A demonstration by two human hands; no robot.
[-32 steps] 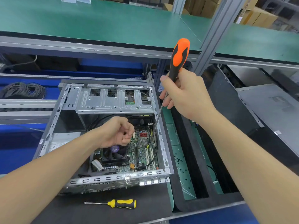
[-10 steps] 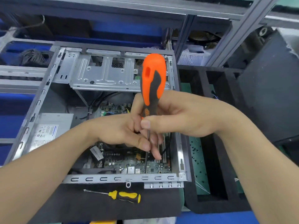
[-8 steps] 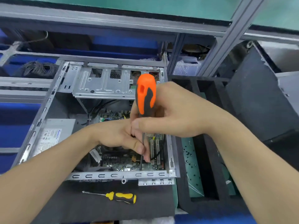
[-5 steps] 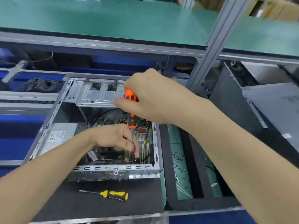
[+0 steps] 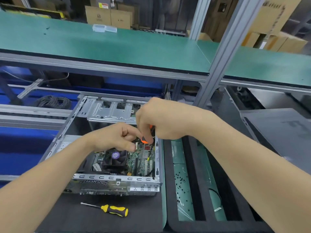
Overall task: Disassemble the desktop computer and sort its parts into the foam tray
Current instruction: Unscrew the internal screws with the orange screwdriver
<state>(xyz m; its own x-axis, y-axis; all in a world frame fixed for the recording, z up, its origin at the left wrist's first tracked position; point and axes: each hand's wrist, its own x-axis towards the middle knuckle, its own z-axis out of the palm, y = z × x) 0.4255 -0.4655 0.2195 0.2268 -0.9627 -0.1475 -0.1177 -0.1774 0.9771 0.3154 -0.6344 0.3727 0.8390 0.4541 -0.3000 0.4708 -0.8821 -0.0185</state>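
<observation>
Two bare hands meet over an open grey metal desktop computer case point(image 5: 117, 179), which lies on its side on a black foam mat point(image 5: 75, 217) in the middle of the bench. The right hand point(image 5: 161, 121) is closed around the handle of an orange-and-black screwdriver point(image 5: 145, 140); only the lower orange end of the handle shows beneath the fingers, pointing down into the case near its right wall. The left hand point(image 5: 114, 138) hovers just beside it with its fingers curled and the index fingertip close to that orange end. Whether it pinches the shaft or anything else cannot be told.

Inside the case sit a green motherboard point(image 5: 134, 159), a black square cooling fan with a purple round sticker point(image 5: 115, 158), and, at the far end, a silver perforated drive cage point(image 5: 111, 113).

Directly to the right of the case lies a black foam tray with long compartments point(image 5: 193, 182). Many small black screws point(image 5: 180, 184) are scattered in its left compartment.

A yellow-and-black screwdriver point(image 5: 114, 209) lies on the mat in front of the case, apart from both hands. A coil of black cable point(image 5: 52, 101) rests at far left, and a green-topped shelf point(image 5: 117, 47) spans above.
</observation>
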